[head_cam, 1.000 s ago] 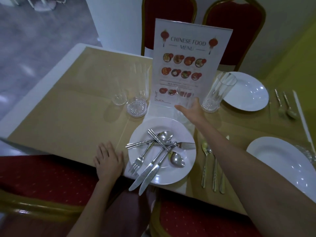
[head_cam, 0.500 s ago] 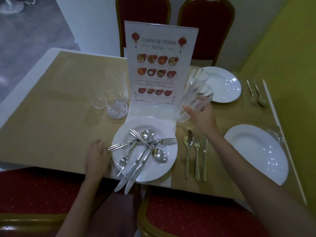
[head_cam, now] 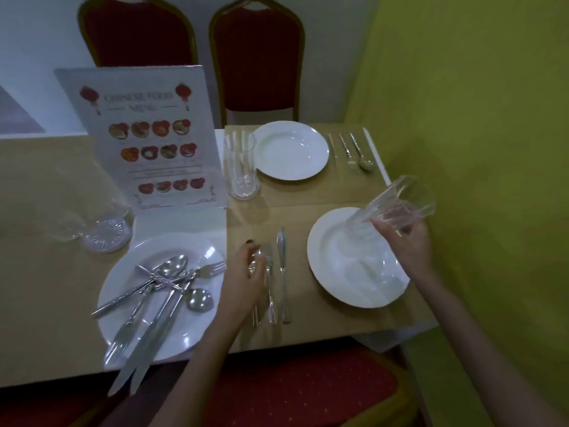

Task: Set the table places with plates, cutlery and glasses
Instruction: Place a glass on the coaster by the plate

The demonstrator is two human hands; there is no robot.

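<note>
Counter (head_cam: 61,266) covering: plain tan. Three plates, near left (head_cam: 129,309), near right (head_cam: 335,272) and far (head_cam: 292,151): plain white. Cutlery on the near-left plate (head_cam: 166,282) and the set beside it (head_cam: 277,285): silver. Upright glass (head_cam: 241,164): clear, vertically ribbed. Tilted glass (head_cam: 394,208) over the near-right plate: clear, ribbed. Small glass dish (head_cam: 106,235) toward the left edge: clear, radiating cut pattern. Menu card (head_cam: 154,140): white, red lanterns, rows of red and orange dish pictures. Chairs (head_cam: 258,60) at the far edge: dark red, gold frames. Near chair seat (head_cam: 301,389): red with pale dots. Wall (head_cam: 477,103) on the right: yellow-green.
</note>
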